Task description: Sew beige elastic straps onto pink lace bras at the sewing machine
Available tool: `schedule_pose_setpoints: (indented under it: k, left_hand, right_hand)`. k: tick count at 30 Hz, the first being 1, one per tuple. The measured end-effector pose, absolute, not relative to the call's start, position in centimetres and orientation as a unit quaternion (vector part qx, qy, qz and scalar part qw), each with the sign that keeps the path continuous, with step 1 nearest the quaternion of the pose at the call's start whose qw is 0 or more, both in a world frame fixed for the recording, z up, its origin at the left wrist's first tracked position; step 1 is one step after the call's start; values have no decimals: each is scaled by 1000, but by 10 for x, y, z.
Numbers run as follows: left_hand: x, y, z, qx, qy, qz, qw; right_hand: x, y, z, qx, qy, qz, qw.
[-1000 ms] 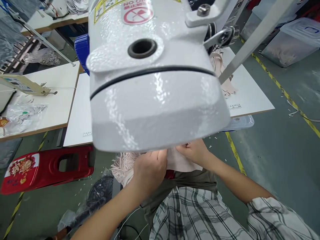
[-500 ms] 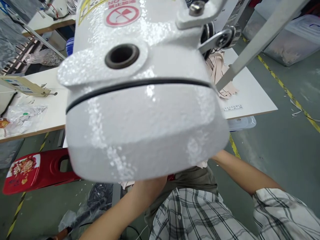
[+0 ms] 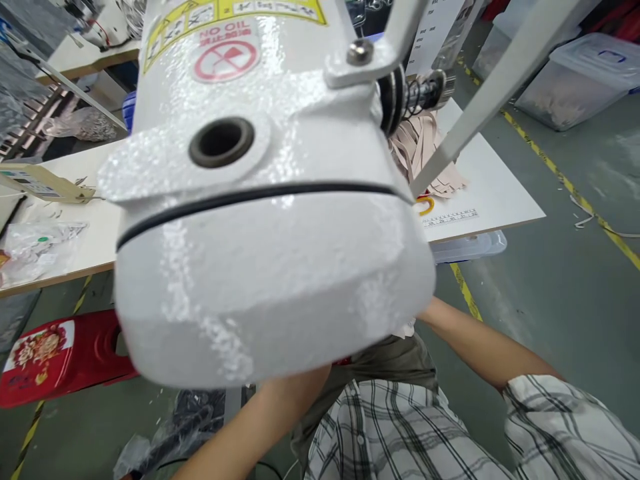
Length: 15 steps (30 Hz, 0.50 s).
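Note:
The white head of a sewing machine (image 3: pixel 275 280) fills the middle of the view and hides both my hands. My left forearm (image 3: pixel 265 420) reaches up from the bottom and passes under the machine's lower edge. From the right, my right forearm (image 3: pixel 480 340) goes in behind the same edge. A small bit of pale cloth (image 3: pixel 408 329) shows by my right wrist. What my fingers hold or touch cannot be seen.
Beige fabric strips (image 3: pixel 425 150), a yellow scissors handle (image 3: pixel 426 205) and a clear ruler (image 3: pixel 453 217) lie on the white table (image 3: pixel 500 180) at right. A red stool (image 3: pixel 85 347) stands at lower left. Plastic bins (image 3: pixel 575 87) sit behind on the floor.
My view has shifted, so the machine head appears lower and further left. The yellow scissors handle now shows beside it. Both forearms stay nearly in place.

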State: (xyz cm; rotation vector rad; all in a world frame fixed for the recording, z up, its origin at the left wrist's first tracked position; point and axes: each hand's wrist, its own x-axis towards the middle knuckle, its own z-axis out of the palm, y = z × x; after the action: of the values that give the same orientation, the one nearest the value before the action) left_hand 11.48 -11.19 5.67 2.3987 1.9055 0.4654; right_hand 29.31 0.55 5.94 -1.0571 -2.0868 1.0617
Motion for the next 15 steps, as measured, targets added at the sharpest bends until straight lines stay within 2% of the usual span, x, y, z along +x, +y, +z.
schedule_pose_setpoints:
  k: [15]
  left_hand:
    - [118,-105,69,790,594,137,-60]
  right_hand:
    - [297,2,55,-378,-766,415,313]
